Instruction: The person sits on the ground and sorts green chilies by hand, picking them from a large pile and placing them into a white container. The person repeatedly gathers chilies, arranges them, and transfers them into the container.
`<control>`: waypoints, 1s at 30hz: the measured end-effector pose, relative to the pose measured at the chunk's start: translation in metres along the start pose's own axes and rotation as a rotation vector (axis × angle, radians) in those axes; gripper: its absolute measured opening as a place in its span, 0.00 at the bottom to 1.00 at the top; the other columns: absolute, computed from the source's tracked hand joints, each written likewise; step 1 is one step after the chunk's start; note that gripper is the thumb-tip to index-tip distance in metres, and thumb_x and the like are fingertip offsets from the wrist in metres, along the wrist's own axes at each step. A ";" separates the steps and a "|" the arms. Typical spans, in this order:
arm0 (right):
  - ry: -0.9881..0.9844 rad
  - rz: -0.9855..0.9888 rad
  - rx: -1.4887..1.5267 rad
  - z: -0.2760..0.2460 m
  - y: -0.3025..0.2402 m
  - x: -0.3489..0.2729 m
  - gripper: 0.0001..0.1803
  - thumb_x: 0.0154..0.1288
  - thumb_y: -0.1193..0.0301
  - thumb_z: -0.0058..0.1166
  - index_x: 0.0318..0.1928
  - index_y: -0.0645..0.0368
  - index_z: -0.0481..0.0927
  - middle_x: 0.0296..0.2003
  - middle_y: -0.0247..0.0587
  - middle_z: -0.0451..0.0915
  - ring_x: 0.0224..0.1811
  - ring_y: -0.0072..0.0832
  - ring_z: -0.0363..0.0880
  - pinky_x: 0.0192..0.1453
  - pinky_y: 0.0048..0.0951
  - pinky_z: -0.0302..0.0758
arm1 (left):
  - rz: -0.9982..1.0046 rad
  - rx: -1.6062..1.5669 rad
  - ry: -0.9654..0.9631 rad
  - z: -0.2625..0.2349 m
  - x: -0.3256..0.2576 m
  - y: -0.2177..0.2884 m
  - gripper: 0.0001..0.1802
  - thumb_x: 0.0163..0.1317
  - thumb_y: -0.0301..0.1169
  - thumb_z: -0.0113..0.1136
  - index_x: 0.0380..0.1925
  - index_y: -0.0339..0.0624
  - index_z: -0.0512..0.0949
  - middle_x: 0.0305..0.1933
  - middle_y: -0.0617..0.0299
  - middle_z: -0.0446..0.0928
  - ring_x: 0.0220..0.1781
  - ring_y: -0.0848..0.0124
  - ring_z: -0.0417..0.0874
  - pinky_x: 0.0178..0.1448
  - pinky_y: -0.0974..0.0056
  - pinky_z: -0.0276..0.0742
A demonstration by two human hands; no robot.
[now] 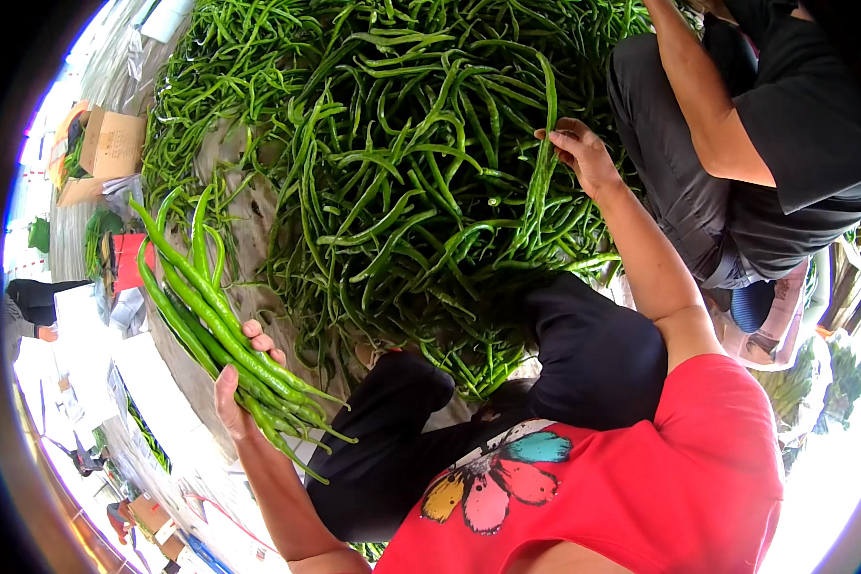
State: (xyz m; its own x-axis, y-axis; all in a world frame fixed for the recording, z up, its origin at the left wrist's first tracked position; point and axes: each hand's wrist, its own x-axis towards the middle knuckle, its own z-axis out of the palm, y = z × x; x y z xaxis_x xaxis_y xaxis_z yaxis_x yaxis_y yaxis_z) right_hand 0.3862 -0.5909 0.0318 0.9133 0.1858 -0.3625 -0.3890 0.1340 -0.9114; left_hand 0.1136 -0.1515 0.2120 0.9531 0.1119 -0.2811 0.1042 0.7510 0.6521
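A bunch of long green chili peppers (pixel 222 330) lies in my left hand (pixel 242 387), fingers and thumb closed round it. Their stem ends and tips stick out well beyond the palm on both sides. Farther off to the right, my right hand (pixel 584 158) pinches a long green chili pepper (pixel 550 91) between thumb and fingers, over the edge of a large heap of green chili peppers (pixel 402 163). Whether a second pepper is caught in that pinch is hard to make out.
Close on the right sits a person in dark clothes (pixel 813 124), an arm reaching toward the heap. My bent knees (pixel 593 354) border its near side. A greyish sheet (pixel 249 215) lies under the peppers; an open cardboard box (pixel 115 143) stands at the far left.
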 end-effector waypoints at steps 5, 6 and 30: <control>-0.071 0.030 -0.041 -0.006 -0.003 0.014 0.15 0.66 0.65 0.52 0.52 0.50 0.73 0.46 0.31 0.81 0.42 0.15 0.73 0.48 0.22 0.65 | -0.027 0.035 0.083 0.001 0.006 -0.001 0.35 0.55 0.28 0.61 0.62 0.39 0.58 0.54 0.56 0.62 0.53 0.67 0.70 0.61 0.58 0.73; -0.083 0.029 -0.048 -0.006 -0.003 0.017 0.15 0.66 0.65 0.51 0.53 0.50 0.73 0.45 0.31 0.81 0.42 0.16 0.73 0.47 0.21 0.66 | -0.028 0.037 0.091 0.001 0.006 0.000 0.35 0.55 0.28 0.61 0.62 0.39 0.58 0.54 0.56 0.62 0.53 0.67 0.71 0.61 0.58 0.73; -0.069 0.177 -0.688 0.042 0.009 0.089 0.17 0.46 0.61 0.65 0.32 0.59 0.79 0.23 0.31 0.72 0.24 0.22 0.68 0.30 0.27 0.65 | 0.021 0.078 0.113 -0.004 0.005 0.002 0.31 0.59 0.30 0.55 0.62 0.35 0.57 0.56 0.54 0.63 0.53 0.67 0.72 0.59 0.59 0.73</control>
State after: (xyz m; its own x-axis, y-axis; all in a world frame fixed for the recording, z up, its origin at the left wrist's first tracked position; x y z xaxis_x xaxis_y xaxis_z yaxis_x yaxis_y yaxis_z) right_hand 0.4588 -0.5319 -0.0007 0.8247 0.2121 -0.5244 -0.3461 -0.5440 -0.7644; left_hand 0.1180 -0.1467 0.2095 0.9176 0.2030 -0.3417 0.1108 0.6951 0.7103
